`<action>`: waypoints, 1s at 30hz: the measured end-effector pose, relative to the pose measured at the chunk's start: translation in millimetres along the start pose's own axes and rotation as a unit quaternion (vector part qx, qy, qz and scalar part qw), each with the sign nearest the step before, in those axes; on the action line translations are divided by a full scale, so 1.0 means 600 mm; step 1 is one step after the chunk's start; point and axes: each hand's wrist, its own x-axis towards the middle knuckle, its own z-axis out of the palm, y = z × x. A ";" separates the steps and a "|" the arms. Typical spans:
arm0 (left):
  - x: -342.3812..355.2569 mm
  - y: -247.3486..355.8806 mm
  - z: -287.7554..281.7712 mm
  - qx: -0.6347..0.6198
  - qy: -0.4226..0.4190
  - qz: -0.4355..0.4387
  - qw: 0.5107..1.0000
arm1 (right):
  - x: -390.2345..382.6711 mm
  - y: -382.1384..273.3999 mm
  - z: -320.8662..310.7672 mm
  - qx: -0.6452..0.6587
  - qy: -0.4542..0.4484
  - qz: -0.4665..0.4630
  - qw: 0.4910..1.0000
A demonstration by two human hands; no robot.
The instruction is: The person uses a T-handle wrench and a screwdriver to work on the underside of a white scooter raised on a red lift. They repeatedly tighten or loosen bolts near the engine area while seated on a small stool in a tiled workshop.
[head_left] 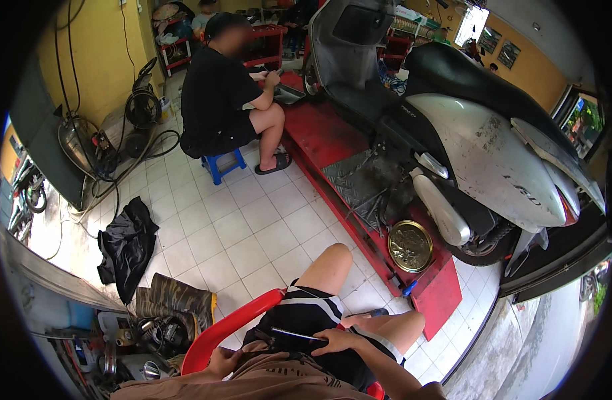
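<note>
I sit on a red plastic chair (223,323). My right hand (336,340) is closed on a thin, dark object with a silver edge, likely a phone (291,333), held flat above my black shorts. My left hand (223,360) is at the hem of my brown shirt (273,367), fingers curled; what it holds, if anything, is unclear. Just beyond my knees, a silver scooter (486,160) stands on a red lift (433,300), with a round gold tray (410,245) and several tools on the platform.
A person in black (213,100) sits on a blue stool (221,167) beside the lift, hands near a tray. A black cloth (126,240), camouflage boots (179,300) and tools lie at left. Hoses and a compressor (79,143) stand along the wall. Other people are at the back.
</note>
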 end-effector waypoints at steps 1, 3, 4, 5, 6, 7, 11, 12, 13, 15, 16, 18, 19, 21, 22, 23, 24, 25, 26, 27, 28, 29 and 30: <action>0.013 -0.013 0.015 0.023 0.024 0.054 0.998 | -0.017 -0.018 -0.003 -0.029 0.028 0.023 0.999; 0.019 0.014 0.016 0.004 0.020 0.080 0.997 | -0.054 -0.064 0.000 -0.078 0.075 0.056 0.993; 0.021 0.021 0.017 -0.004 0.012 0.093 0.996 | -0.077 -0.084 0.004 -0.085 0.093 0.066 0.990; 0.031 0.012 0.019 -0.022 0.000 0.085 0.996 | -0.094 -0.106 0.002 -0.095 0.112 0.073 0.986; 0.028 0.022 0.020 -0.031 -0.002 0.090 0.995 | -0.110 -0.119 0.008 -0.103 0.129 0.084 0.983; 0.028 0.038 0.024 -0.039 -0.003 0.096 0.995 | -0.120 -0.124 0.019 -0.117 0.155 0.103 0.976; 0.032 0.064 0.065 -0.077 0.015 0.130 0.988 | -0.145 -0.130 0.040 -0.064 0.210 0.166 0.961; 0.036 0.075 0.066 -0.090 0.017 0.127 0.988 | -0.148 -0.132 0.046 -0.068 0.221 0.193 0.954; 0.040 0.076 0.062 -0.085 -0.013 0.147 0.985 | -0.152 -0.139 0.054 -0.071 0.232 0.218 0.945; 0.056 0.079 0.058 -0.076 -0.073 0.190 0.976 | -0.160 -0.144 0.061 -0.074 0.244 0.252 0.933; 0.069 0.080 0.060 -0.069 -0.078 0.213 0.972 | -0.164 -0.140 0.064 -0.071 0.251 0.251 0.932; 0.086 0.095 0.071 -0.051 -0.104 0.255 0.960 | -0.184 -0.131 0.080 -0.054 0.266 0.260 0.927; 0.095 0.116 0.071 -0.037 -0.149 0.253 0.955 | -0.192 -0.125 0.085 -0.042 0.284 0.273 0.918; 0.105 0.151 0.080 0.016 -0.162 0.270 0.949 | -0.215 -0.136 0.093 -0.045 0.292 0.307 0.904; 0.112 0.169 0.092 0.044 -0.179 0.282 0.942 | -0.229 -0.138 0.107 -0.036 0.303 0.327 0.895; 0.121 0.180 0.101 0.052 -0.223 0.274 0.934 | -0.232 -0.131 0.125 -0.043 0.306 0.343 0.887; 0.138 0.191 0.116 0.060 -0.266 0.264 0.925 | -0.234 -0.122 0.138 -0.048 0.309 0.360 0.879; 0.146 0.201 0.135 0.086 -0.258 0.269 0.924 | -0.240 -0.118 0.151 -0.027 0.347 0.347 0.871; 0.154 0.203 0.153 0.104 -0.256 0.271 0.922 | -0.247 -0.120 0.161 -0.007 0.378 0.344 0.860; 0.163 0.195 0.165 0.102 -0.273 0.244 0.925 | -0.248 -0.116 0.177 0.000 0.407 0.341 0.847; 0.168 0.188 0.176 0.093 -0.285 0.220 0.928 | -0.252 -0.114 0.191 -0.004 0.435 0.341 0.833; 0.173 0.192 0.179 0.108 -0.303 0.220 0.921 | -0.258 -0.118 0.196 0.005 0.437 0.336 0.834; 0.179 0.200 0.181 0.117 -0.317 0.227 0.913 | -0.265 -0.121 0.196 0.005 0.443 0.329 0.834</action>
